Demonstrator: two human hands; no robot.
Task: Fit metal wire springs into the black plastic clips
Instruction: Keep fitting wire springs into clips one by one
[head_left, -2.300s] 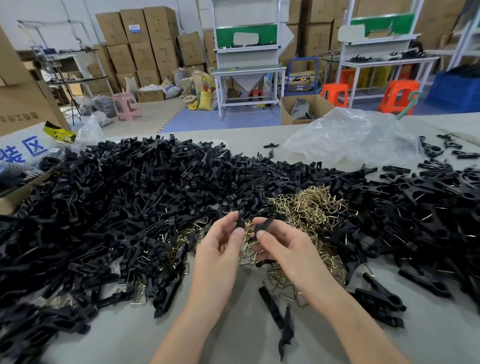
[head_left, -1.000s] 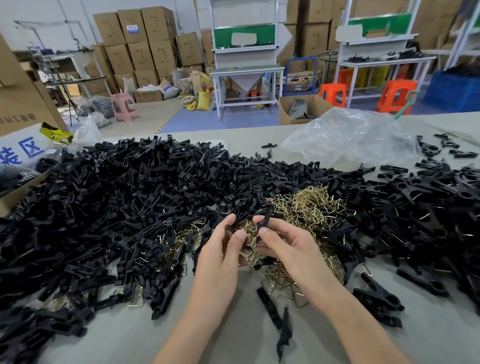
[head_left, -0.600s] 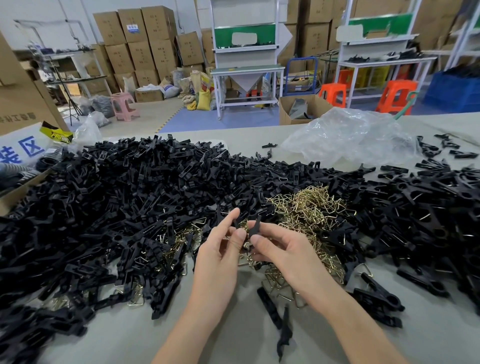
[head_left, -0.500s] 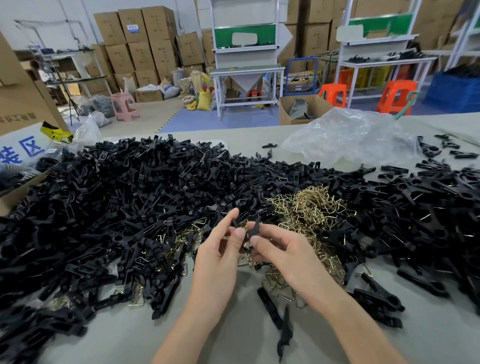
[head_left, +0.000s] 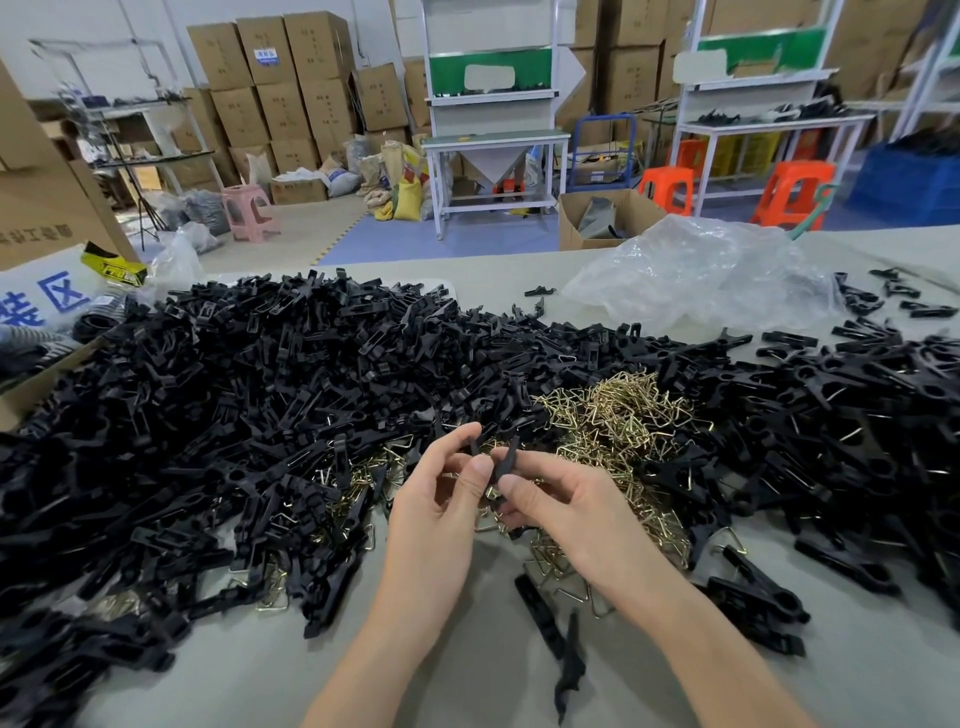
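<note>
Pinching clip halves (head_left: 506, 460) above the spring heap (head_left: 623, 415), left hand (head_left: 436, 519) and right hand (head_left: 571, 519) seemingly held no spring; clip pile (head_left: 234, 415) lay unfitted.

Black clip halves (head_left: 234, 415) heaped L & R; gold-coloured wire springs (head_left: 623, 415) tangled at centre; two clip pieces (head_left: 511, 460) pinched upright above them.

Clip piece (head_left: 510, 456) half hidden behind right hand (head_left: 566, 514); clip pile (head_left: 208, 415) cropped left.
</note>
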